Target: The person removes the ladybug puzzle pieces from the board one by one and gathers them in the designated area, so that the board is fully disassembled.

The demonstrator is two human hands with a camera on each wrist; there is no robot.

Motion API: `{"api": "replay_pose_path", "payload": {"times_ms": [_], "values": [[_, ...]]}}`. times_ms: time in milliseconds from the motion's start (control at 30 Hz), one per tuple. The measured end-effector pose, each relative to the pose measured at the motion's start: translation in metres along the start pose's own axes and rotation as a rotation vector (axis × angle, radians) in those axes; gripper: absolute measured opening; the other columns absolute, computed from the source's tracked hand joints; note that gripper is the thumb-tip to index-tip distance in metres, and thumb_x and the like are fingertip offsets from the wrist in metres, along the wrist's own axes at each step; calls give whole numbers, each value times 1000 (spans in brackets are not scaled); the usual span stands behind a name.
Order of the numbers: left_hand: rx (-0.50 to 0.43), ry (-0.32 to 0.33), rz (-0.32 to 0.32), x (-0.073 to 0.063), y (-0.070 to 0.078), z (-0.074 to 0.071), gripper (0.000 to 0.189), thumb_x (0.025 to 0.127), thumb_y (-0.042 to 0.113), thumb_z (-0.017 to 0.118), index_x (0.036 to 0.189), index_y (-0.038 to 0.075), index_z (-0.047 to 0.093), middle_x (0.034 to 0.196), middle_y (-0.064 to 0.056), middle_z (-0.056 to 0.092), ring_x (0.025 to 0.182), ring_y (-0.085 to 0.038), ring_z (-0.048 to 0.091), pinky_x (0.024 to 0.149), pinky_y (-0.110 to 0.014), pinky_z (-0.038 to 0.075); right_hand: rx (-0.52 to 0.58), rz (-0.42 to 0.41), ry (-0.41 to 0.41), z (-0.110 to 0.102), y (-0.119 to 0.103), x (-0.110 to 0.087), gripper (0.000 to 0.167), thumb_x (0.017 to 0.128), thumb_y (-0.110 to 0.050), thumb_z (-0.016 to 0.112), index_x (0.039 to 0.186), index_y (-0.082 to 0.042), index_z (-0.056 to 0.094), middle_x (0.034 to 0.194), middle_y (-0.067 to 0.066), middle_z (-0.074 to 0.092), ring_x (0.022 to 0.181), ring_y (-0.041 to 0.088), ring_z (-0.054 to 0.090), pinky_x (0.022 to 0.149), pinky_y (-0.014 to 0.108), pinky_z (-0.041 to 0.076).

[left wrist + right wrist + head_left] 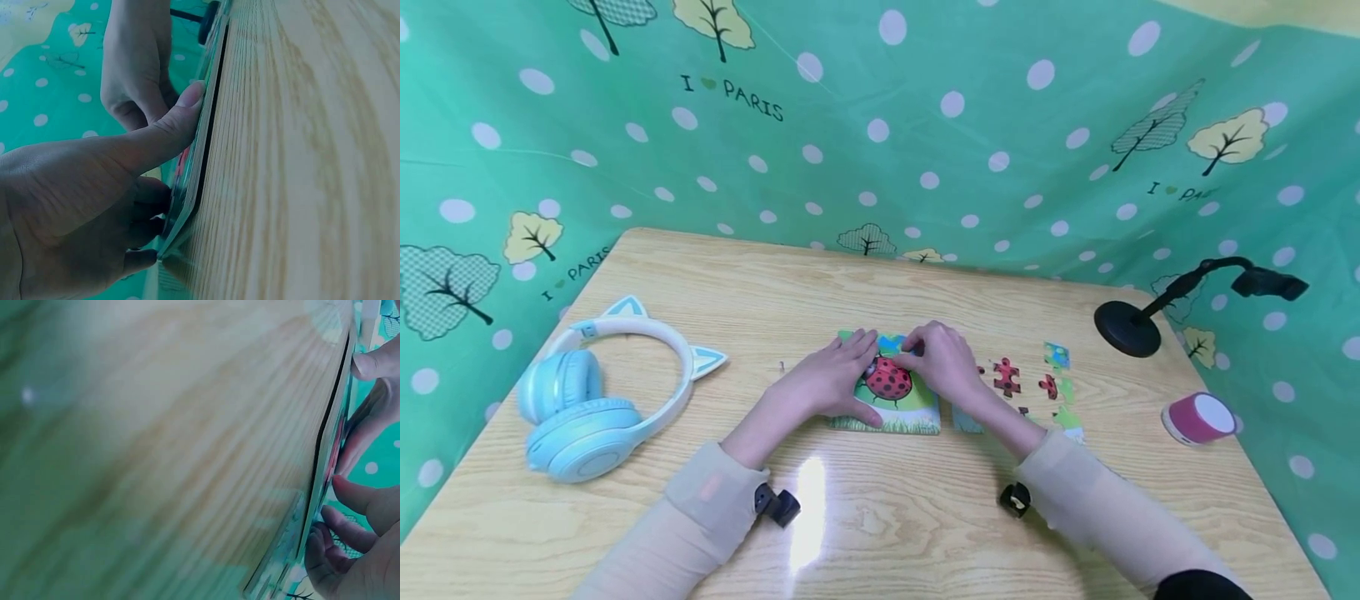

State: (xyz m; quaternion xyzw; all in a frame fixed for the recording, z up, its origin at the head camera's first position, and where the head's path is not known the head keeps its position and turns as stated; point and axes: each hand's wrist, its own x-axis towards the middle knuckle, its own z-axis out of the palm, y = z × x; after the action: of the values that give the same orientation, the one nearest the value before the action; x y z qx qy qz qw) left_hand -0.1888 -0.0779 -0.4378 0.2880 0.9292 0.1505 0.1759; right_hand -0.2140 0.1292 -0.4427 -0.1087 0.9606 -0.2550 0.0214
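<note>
A puzzle board (898, 415) with a red ladybug picture (891, 381) lies on the table. My left hand (831, 379) rests on its left side, fingers extended along the upper left and thumb near the lower edge; in the left wrist view that thumb (190, 97) lies along the board's rim. At the upper right corner my right hand (947, 360) has its thumb and fingers bent together, pinching a puzzle piece they mostly hide. A blue and green part (891, 343) of the picture shows beside them. Loose puzzle pieces (1006, 377) are scattered to the right.
Light-blue cat-ear headphones (583, 425) lie at the left of the wooden table (880, 533). A black desk lamp (1127, 328) stands at the back right, with a pink and white cylinder (1199, 419) in front. A patterned green curtain (880, 167) hangs behind.
</note>
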Motion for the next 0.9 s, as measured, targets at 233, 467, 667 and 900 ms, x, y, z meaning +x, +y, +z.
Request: {"api": "replay_pose_path", "payload": {"times_ms": [233,467,667,900], "values": [[6,1,6,1,0,0,120,79,66,77,163,2,20,174,-13,10,163,-31,11,133,-50,15,-39,68,4,2,-6,1,40,79,-42,89,97,-9,77,100,7,73,76,19,63,62,27,50],[-5,-6,3,0,0,0,121,79,66,77,164,3,19,175,-13,8,163,-30,10,133,-50,14,-32,89,-9,2,-8,3,39,78,-41,89,95,-8,75,96,8,76,70,18,63,59,27,50],[-5,-4,1,1,-2,1,122,79,66,78,164,3,18,174,-12,7,163,-29,9,133,-49,14,-11,84,-4,2,-7,3,38,79,-39,89,96,-8,74,89,7,76,64,16,61,58,25,48],[7,-4,6,2,-3,2,122,79,66,77,164,2,18,175,-13,7,163,-29,9,133,-50,14,6,46,1,3,-5,2,49,79,-39,89,112,-9,71,85,4,72,68,16,62,62,26,45]]}}
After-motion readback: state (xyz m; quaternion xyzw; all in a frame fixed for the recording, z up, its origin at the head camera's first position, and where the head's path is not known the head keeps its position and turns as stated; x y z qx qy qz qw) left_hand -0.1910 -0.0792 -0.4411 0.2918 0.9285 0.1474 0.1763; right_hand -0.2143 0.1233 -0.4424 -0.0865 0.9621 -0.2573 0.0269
